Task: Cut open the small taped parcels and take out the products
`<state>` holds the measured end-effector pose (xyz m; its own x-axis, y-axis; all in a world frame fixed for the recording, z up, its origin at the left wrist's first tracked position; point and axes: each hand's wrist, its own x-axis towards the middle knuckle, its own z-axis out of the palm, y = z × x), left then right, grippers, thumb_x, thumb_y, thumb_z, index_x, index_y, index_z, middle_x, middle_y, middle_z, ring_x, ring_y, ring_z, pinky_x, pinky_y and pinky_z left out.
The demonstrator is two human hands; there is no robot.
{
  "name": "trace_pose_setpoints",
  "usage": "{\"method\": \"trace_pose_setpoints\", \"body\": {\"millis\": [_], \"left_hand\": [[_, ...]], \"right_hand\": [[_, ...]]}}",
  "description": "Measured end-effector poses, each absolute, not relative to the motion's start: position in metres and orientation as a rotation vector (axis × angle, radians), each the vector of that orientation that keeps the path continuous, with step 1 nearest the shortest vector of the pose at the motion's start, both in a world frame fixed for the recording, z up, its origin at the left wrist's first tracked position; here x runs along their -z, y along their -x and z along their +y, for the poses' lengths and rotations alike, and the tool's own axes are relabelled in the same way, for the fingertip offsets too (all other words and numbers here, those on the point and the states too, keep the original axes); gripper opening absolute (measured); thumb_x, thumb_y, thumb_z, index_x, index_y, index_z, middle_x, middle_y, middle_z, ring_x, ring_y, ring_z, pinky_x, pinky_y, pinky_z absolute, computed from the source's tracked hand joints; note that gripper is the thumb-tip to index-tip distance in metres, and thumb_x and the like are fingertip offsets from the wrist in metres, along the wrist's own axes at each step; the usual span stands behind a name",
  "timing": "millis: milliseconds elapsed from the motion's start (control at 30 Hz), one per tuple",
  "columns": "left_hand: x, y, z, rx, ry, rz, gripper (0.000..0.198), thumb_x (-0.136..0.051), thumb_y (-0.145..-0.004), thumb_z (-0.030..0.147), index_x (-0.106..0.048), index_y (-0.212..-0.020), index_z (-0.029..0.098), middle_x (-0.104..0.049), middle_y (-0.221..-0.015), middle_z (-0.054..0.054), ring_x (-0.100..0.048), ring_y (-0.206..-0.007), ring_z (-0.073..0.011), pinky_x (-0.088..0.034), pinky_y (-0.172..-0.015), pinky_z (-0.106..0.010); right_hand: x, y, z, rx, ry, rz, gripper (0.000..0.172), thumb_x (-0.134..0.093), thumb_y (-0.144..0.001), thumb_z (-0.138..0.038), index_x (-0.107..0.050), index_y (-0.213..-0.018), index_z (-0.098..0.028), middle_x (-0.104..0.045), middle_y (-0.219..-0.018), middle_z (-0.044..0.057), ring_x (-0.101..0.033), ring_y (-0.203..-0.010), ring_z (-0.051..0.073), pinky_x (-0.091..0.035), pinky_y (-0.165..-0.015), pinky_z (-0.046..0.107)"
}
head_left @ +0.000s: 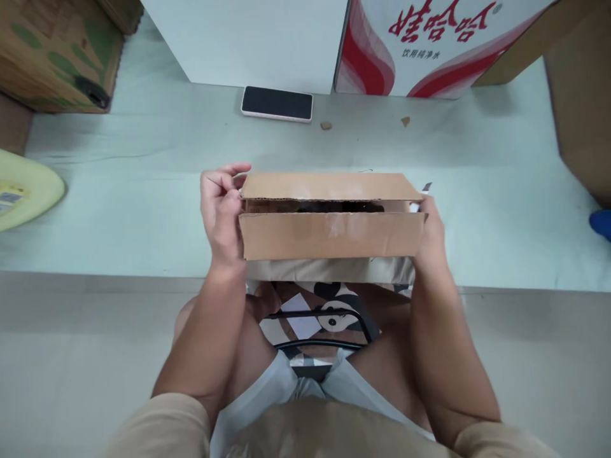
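Note:
A brown cardboard box (331, 236) is held in front of me at the table's near edge. Its two long top flaps stand slightly apart, and dark contents show through the narrow gap. My left hand (223, 213) grips the box's left end, thumb and fingers bent around the corner. At the right end my right hand (431, 232) holds the box, its fingers mostly hidden behind the cardboard. A small piece of something white and grey sticks out by the right fingers.
Beyond the box, a phone (277, 104) lies on the pale green table (157, 191) near two cardboard scraps. White boxes (258, 38) stand behind it. A printed carton (57, 57) and a yellow-green object (28, 191) are at left, a brown carton (580, 102) at right.

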<state>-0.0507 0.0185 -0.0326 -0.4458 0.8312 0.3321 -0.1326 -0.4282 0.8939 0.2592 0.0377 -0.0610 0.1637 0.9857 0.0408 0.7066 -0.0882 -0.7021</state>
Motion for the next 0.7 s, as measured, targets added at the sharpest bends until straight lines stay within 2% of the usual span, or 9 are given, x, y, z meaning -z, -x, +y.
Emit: {"method": "trace_pose_setpoints", "body": {"millis": [67, 167, 233, 333, 433, 533, 600, 700], "left_hand": [[0.037, 0.053, 0.019, -1.956, -1.142, 1.163, 0.044, -0.074, -0.081, 0.054, -0.048, -0.074, 0.019, -0.067, -0.105, -0.005, -0.060, -0.087, -0.0172, -0.048, -0.076, -0.034], [0.049, 0.063, 0.021, -1.973, -1.322, 1.154, 0.038, -0.070, -0.088, 0.049, -0.053, -0.072, 0.019, -0.066, -0.109, -0.002, -0.062, -0.093, -0.0191, -0.049, -0.085, -0.043], [0.056, 0.071, 0.023, -1.956, -1.450, 1.097, 0.025, -0.070, -0.087, 0.043, -0.062, -0.079, 0.021, -0.066, -0.116, 0.001, -0.062, -0.101, -0.0237, -0.046, -0.096, -0.053], [0.057, 0.077, 0.023, -1.864, -1.586, 1.047, 0.014, -0.070, -0.088, 0.039, -0.073, -0.094, 0.028, -0.061, -0.130, 0.002, -0.059, -0.112, -0.0311, -0.038, -0.107, -0.065], [0.048, 0.077, 0.019, -1.750, -1.702, 0.980, 0.033, -0.059, -0.093, 0.056, -0.076, -0.100, 0.028, -0.050, -0.145, 0.001, -0.052, -0.125, -0.0354, -0.032, -0.116, -0.066], [0.039, 0.073, 0.012, -1.545, -1.829, 0.912, 0.061, -0.037, -0.096, 0.071, -0.077, -0.092, 0.025, -0.035, -0.159, 0.006, -0.037, -0.140, -0.0363, -0.024, -0.126, -0.059], [0.035, 0.071, 0.010, -1.456, -1.856, 0.917, 0.066, -0.030, -0.098, 0.070, -0.077, -0.086, 0.024, -0.028, -0.164, 0.010, -0.030, -0.145, -0.0366, -0.020, -0.129, -0.055], [0.033, 0.068, 0.008, -1.547, -1.890, 0.824, 0.063, -0.038, -0.097, 0.069, -0.073, -0.076, 0.022, -0.032, -0.163, 0.010, -0.031, -0.144, -0.0366, -0.021, -0.129, -0.054]], "right_hand": [[0.065, -0.261, 0.038, -0.599, 1.962, -1.656, 0.031, -0.052, -0.087, -0.041, -0.060, -0.110, -0.024, -0.065, -0.105, 0.010, -0.061, -0.100, 0.028, -0.050, -0.083, 0.043], [0.058, -0.257, 0.039, -0.543, 1.958, -1.636, 0.030, -0.052, -0.084, -0.035, -0.065, -0.107, -0.022, -0.064, -0.115, 0.014, -0.057, -0.112, 0.031, -0.047, -0.094, 0.047], [0.048, -0.252, 0.036, -0.521, 1.821, -1.527, 0.025, -0.053, -0.084, -0.034, -0.066, -0.102, -0.022, -0.064, -0.111, 0.012, -0.059, -0.107, 0.027, -0.049, -0.092, 0.044], [0.031, -0.241, 0.027, -0.553, 1.452, -1.416, 0.016, -0.060, -0.086, -0.040, -0.063, -0.088, -0.024, -0.062, -0.090, 0.004, -0.061, -0.089, 0.020, -0.051, -0.084, 0.039], [0.019, -0.230, 0.016, -0.547, 1.062, -1.499, 0.037, -0.058, -0.090, -0.060, -0.065, -0.075, -0.026, -0.059, -0.081, 0.003, -0.062, -0.091, 0.022, -0.050, -0.096, 0.045], [0.014, -0.223, 0.009, -0.603, 0.939, -1.619, 0.064, -0.032, -0.095, -0.075, -0.074, -0.076, -0.030, -0.061, -0.100, 0.006, -0.059, -0.112, 0.027, -0.042, -0.110, 0.053], [0.012, -0.220, 0.008, -0.629, 0.940, -1.683, 0.072, -0.021, -0.097, -0.074, -0.078, -0.080, -0.034, -0.059, -0.114, 0.005, -0.053, -0.123, 0.029, -0.034, -0.117, 0.056], [0.013, -0.217, 0.007, -0.594, 0.968, -1.715, 0.078, -0.016, -0.096, -0.073, -0.077, -0.074, -0.032, -0.056, -0.116, 0.006, -0.051, -0.124, 0.031, -0.030, -0.119, 0.057]]}}
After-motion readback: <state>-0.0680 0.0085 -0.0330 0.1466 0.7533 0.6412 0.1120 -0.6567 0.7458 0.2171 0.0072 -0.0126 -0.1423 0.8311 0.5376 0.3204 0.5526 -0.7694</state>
